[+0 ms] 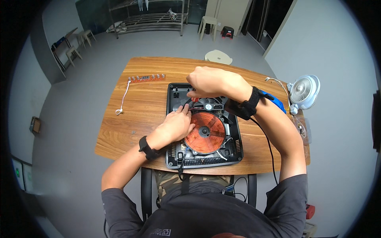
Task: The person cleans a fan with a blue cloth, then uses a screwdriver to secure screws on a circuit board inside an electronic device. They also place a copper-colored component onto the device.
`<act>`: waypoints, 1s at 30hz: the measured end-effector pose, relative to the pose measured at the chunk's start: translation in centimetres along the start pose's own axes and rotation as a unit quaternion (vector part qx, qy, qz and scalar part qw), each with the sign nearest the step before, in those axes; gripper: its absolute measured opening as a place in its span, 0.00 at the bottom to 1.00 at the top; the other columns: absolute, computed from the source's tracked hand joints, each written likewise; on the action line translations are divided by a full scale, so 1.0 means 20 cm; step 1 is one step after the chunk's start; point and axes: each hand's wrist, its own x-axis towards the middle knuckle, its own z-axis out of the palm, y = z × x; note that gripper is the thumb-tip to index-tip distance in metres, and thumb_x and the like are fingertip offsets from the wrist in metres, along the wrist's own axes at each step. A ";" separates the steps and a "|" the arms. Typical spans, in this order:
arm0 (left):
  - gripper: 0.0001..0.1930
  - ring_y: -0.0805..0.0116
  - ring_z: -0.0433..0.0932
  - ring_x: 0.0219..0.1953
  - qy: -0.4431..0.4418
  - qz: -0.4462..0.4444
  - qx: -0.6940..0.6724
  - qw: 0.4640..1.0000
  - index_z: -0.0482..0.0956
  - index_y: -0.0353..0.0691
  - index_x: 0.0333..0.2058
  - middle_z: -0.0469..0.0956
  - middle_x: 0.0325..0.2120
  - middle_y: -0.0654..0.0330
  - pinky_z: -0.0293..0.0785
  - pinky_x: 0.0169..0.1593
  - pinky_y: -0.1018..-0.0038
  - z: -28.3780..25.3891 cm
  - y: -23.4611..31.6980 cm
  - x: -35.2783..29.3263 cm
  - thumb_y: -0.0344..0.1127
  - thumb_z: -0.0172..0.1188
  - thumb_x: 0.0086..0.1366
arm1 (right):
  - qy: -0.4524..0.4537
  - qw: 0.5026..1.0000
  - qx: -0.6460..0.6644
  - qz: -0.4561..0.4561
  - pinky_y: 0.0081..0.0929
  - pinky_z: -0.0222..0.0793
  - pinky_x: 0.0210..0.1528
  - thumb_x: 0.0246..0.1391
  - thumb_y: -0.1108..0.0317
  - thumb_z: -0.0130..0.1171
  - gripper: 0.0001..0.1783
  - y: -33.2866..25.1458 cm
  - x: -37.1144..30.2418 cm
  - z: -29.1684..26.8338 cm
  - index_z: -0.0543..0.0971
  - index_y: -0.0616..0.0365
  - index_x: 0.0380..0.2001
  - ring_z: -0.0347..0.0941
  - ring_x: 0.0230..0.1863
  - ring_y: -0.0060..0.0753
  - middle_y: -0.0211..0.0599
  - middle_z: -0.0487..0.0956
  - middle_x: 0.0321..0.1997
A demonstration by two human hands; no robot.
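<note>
An opened induction cooker base (pixel 236 152), a black tray-like shell, lies on the table in front of me. Its round copper coil (pixel 212 139) fills the middle, and a black cooling fan (pixel 209 106) sits beyond the coil. From above, my right hand (pixel 206 81) is closed around a screwdriver (pixel 195 99); only a red part of it shows below the fist, pointing down beside the fan. My left hand (pixel 177 123) rests on the cooker's left side, fingers stretched toward the screwdriver's lower end and thumb at the coil's edge. The screwdriver's tip is hidden near those fingers.
On the wooden table (pixel 119 133), a narrow orange circuit board (pixel 147 78) with a white cable lies far left. Small metal bits lie left of the cooker. A white fan (pixel 303 89), a blue object (pixel 274 102) and a clear container (pixel 303 129) are on the right.
</note>
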 end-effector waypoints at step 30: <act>0.22 0.44 0.80 0.54 -0.121 -0.058 -0.190 0.973 0.78 0.30 0.57 0.80 0.53 0.41 0.76 0.58 0.60 -0.39 -0.30 -0.20 0.39 0.59 0.71 | 0.066 0.998 -0.005 -0.001 0.42 0.82 0.41 0.45 0.68 0.71 0.13 -0.02 -0.03 0.09 0.87 0.62 0.36 0.85 0.40 0.51 0.50 0.87 0.35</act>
